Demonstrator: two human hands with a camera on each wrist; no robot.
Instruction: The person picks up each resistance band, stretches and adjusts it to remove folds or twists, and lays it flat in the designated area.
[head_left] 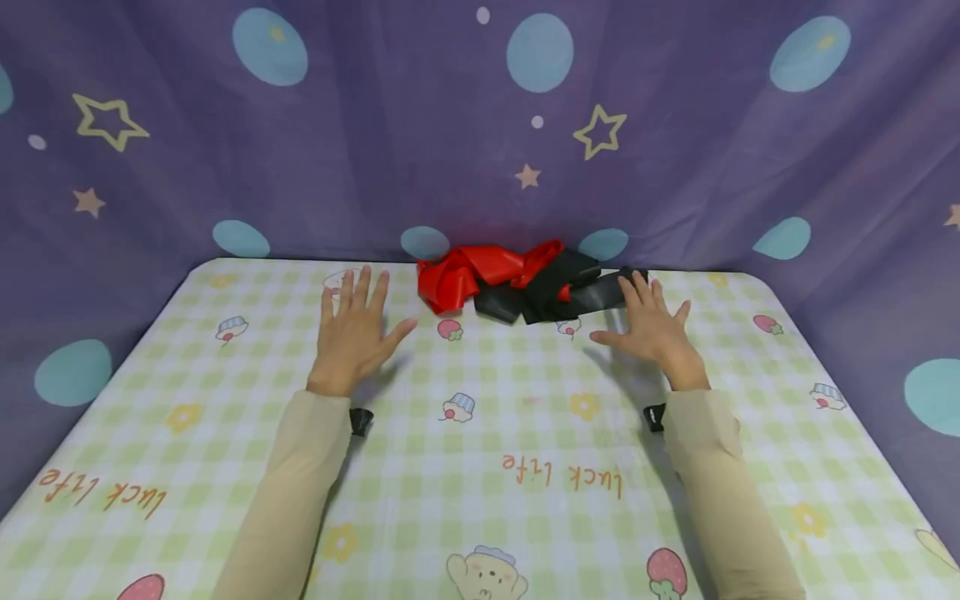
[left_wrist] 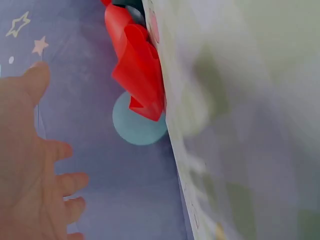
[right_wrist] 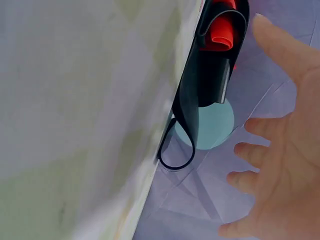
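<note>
At the back edge of the table, a shiny red band (head_left: 480,268) lies crumpled and tangled with a black band (head_left: 570,287); both look like flat, rubbery strips. My left hand (head_left: 352,337) hovers over the cloth to the left of the red band, fingers straight and spread, holding nothing. On the other side my right hand (head_left: 651,329) is spread too, its fingertips close to the black band's right end; whether they touch is hard to tell in the head view. From the right wrist view, a loop of the black band (right_wrist: 187,125) stands apart from the fingers.
A green-checked tablecloth (head_left: 450,450) printed with cupcakes, strawberries and lettering covers the table. Behind it hangs a purple curtain (head_left: 420,125) with stars and blue ovals, close against the back edge. Small black straps (head_left: 361,421) show beneath both wrists.
</note>
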